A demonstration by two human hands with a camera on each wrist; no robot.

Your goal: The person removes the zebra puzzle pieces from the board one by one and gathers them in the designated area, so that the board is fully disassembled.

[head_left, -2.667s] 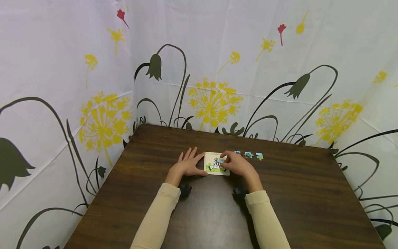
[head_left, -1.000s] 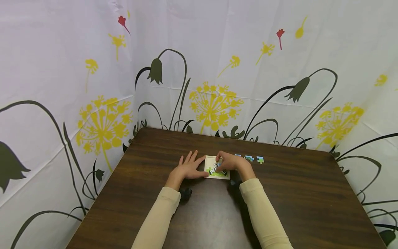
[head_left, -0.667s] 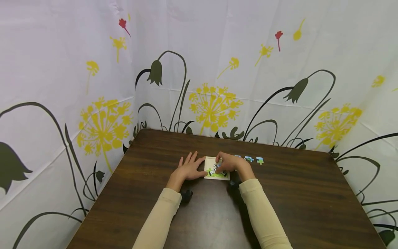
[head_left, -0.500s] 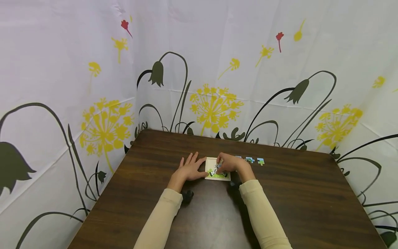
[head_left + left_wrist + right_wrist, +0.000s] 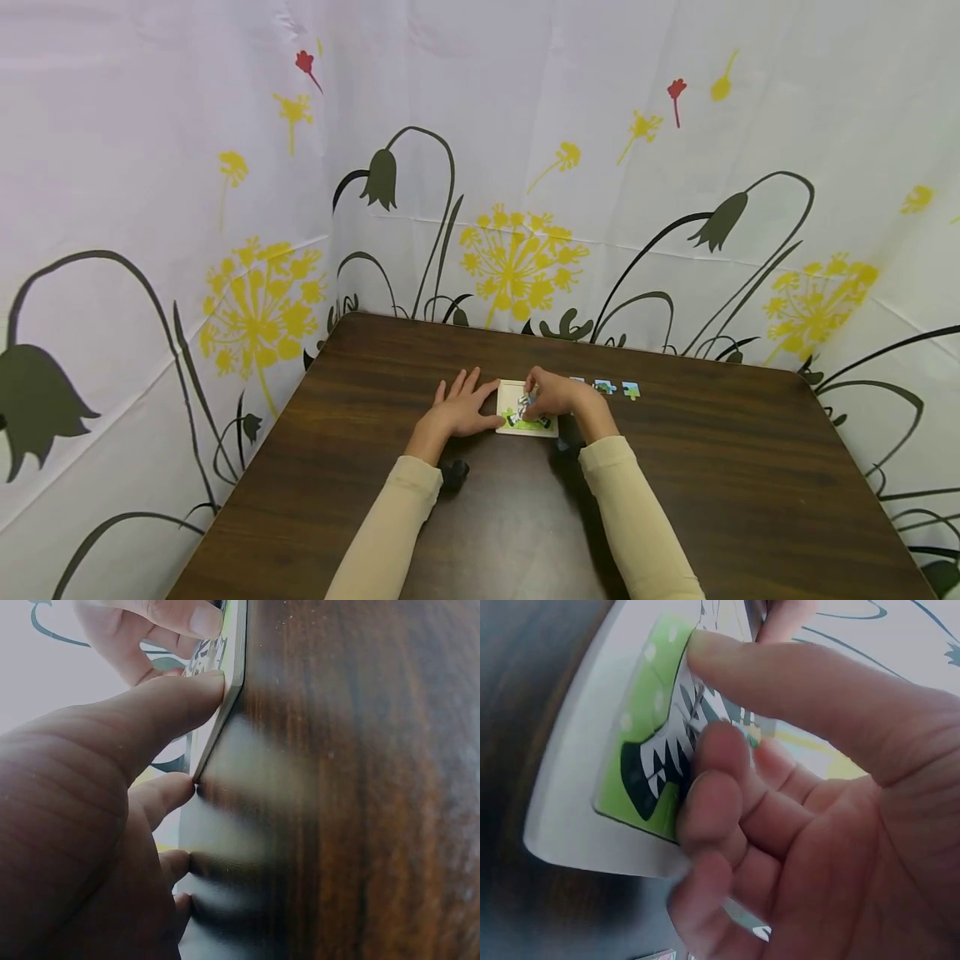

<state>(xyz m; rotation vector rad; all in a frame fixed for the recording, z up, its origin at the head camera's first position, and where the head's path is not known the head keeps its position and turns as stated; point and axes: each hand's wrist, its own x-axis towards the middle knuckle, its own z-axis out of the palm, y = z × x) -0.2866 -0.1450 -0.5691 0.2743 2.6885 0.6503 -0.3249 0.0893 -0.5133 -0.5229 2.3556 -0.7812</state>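
Note:
A shallow pale puzzle tray [image 5: 501,397] with a zebra picture on green ground lies on the table. My left hand [image 5: 459,412] is spread at its left side, thumb on the near corner and index fingertip at the far corner. In the left wrist view the thumb [image 5: 199,694] rests on the tray's edge. Over the right half, my right hand [image 5: 561,394] pinches a striped puzzle piece [image 5: 714,703] between thumb and bent fingers, against the picture. The fingers hide much of that piece and the tray's right part.
Beyond the right hand, loose blue-green puzzle pieces lie in a row, among them a middle piece [image 5: 603,387] and a right piece [image 5: 631,390]. The dark wooden table [image 5: 735,483] ends at a flower-printed curtain [image 5: 517,108].
The right hand has shifted slightly left and lower over the tray with the piece since the earliest frame. The left hand keeps its place. The whole head view has tilted a little.

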